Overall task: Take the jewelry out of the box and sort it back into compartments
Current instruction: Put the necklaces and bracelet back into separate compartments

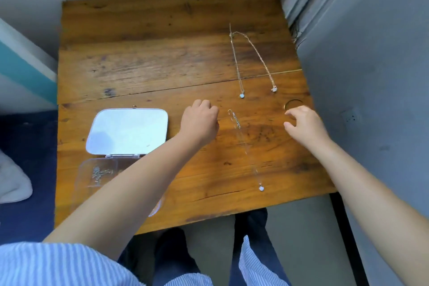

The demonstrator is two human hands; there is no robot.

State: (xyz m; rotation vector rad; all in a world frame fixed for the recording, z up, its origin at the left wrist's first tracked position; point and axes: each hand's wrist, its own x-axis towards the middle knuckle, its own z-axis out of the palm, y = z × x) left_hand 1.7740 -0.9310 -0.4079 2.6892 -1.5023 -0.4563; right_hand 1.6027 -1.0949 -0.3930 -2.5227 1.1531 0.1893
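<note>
**Jewelry laid out for sorting, box nearly empty**

Nearest, the clear box [92, 183] lies open at the table [148, 58] edge, its mirrored lid [127, 131] flat; one tangled chain [98, 173] remains inside. A thin necklace [248, 151] lies stretched out, seemingly to avoid tangles. The left hand [200, 123] is curled; whether it holds anything is unclear. The right hand [304, 123], fingers loosely spread and empty, hovers by the bangle [293, 102]. Farther off lie two pendant necklaces [253, 62].

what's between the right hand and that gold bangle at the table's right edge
Nothing visible. The right hand hovers open just in front of the gold bangle, its fingertips partly covering the ring; only bare table lies around them.
</note>
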